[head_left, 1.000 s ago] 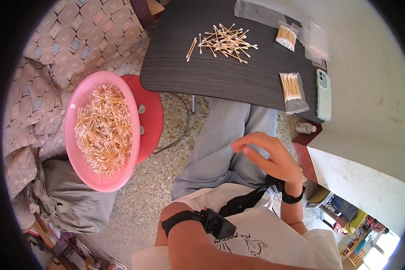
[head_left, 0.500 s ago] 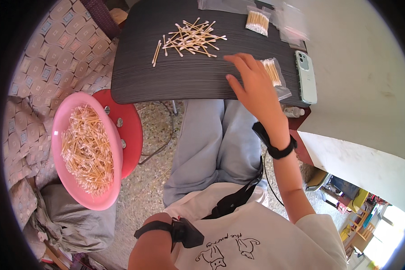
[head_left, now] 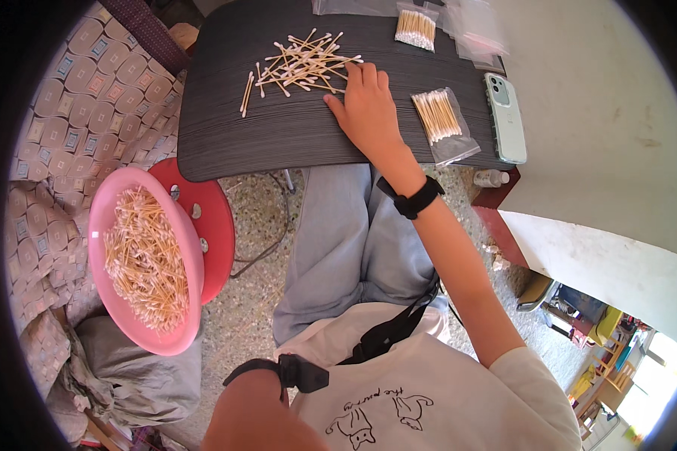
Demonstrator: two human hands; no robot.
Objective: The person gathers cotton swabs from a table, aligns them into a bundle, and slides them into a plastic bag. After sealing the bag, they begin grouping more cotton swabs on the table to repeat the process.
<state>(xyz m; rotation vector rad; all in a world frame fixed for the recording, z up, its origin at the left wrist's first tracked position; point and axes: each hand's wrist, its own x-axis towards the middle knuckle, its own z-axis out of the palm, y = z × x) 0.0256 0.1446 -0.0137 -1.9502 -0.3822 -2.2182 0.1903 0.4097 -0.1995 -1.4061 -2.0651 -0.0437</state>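
A loose pile of cotton swabs (head_left: 301, 64) with pale wooden sticks and white tips lies on a dark table (head_left: 248, 146). At the pile's right edge rests my right hand (head_left: 366, 109), palm down, its thumb spread away from the bent fingers. The fingertips touch or nearly touch the swabs; no swab shows gripped. Right of this hand, swabs lie in a row on a clear plastic bag (head_left: 459, 146); whether they are inside it is unclear. Farther back is a filled bag of swabs (head_left: 415, 28). My left forearm (head_left: 259, 410) shows at the lower edge, its hand unseen.
A pink basin (head_left: 197, 301) full of swabs stands on a red stool (head_left: 222, 248) at left. Clear bags (head_left: 478, 30) lie at the table's back right. A pale green phone (head_left: 505, 120) sits along the right edge, with a small white bottle (head_left: 491, 178) below.
My right hand has moved left from beside the near bag to the loose pile's edge. The swabs on that bag now show fully. The view has shifted slightly.
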